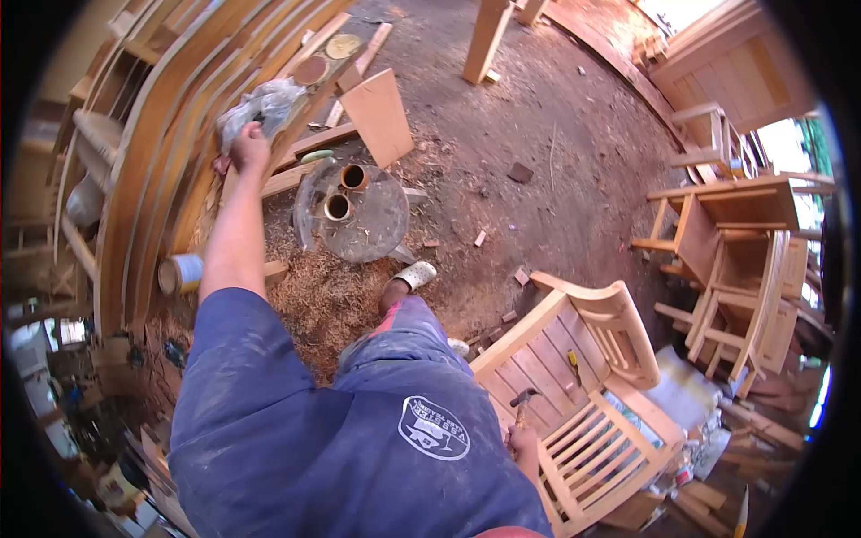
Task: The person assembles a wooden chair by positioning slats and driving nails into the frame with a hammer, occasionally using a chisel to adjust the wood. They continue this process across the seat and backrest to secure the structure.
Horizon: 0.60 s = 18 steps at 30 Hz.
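My left hand point(250, 148) reaches to a clear plastic bag point(262, 106) beside long curved wooden boards point(193, 117). Its fingers are closed at the bag's lower edge, near something small and dark; what they grip is too small to make out. Low in the view, my right hand point(522, 441) is wrapped round the handle of a hammer point(524, 401), whose dark head points up. That hand is beside a wooden chair with a slatted back point(592, 448). A yellow-handled tool point(573, 360) lies on the chair's plank seat point(547, 354).
A round stool point(368, 224) holds two open cans point(338, 208). Wood shavings point(314, 300) cover the floor around my foot. A flat board point(377, 117) leans behind the stool. Unfinished wooden chairs point(735, 269) are stacked at right, with scrap wood point(704, 502) below them.
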Tool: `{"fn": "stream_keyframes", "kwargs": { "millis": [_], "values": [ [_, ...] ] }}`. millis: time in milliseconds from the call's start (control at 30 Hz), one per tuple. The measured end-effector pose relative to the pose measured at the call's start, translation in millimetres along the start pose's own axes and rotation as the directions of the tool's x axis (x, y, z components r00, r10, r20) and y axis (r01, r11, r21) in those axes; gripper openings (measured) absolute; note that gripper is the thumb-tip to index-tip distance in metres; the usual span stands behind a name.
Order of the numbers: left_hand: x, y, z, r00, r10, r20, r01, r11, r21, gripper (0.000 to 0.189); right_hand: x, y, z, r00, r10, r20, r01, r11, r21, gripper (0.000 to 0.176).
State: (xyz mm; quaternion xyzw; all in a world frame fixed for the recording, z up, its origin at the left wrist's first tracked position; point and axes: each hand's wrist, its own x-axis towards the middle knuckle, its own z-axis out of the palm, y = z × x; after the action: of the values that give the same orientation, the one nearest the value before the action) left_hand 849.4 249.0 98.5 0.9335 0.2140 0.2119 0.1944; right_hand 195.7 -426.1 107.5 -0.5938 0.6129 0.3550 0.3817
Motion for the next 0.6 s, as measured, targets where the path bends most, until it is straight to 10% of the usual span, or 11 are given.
{"fn": "stream_keyframes", "kwargs": {
  "millis": [267,500,600],
  "values": [
    [91.7,-36.4,26.2,0.843,-0.175,0.508,-0.128,0.853,0.506,0.045,-58.4,-50.6,48.6,0.999,0.034,0.039,-0.028,0.990,-0.142,0.026],
    [121.5,-57.5,61.1,0.856,-0.061,0.513,-0.291,0.763,0.577,0.040,-90.3,-109.0,54.0,0.994,-0.078,-0.072,0.042,0.912,-0.407,0.033],
    [130.7,-38.5,53.2,0.837,-0.080,0.541,-0.320,0.731,0.603,0.037,-112.0,-120.6,52.3,0.995,-0.024,-0.097,0.004,0.980,-0.201,0.041]
  ]
}}
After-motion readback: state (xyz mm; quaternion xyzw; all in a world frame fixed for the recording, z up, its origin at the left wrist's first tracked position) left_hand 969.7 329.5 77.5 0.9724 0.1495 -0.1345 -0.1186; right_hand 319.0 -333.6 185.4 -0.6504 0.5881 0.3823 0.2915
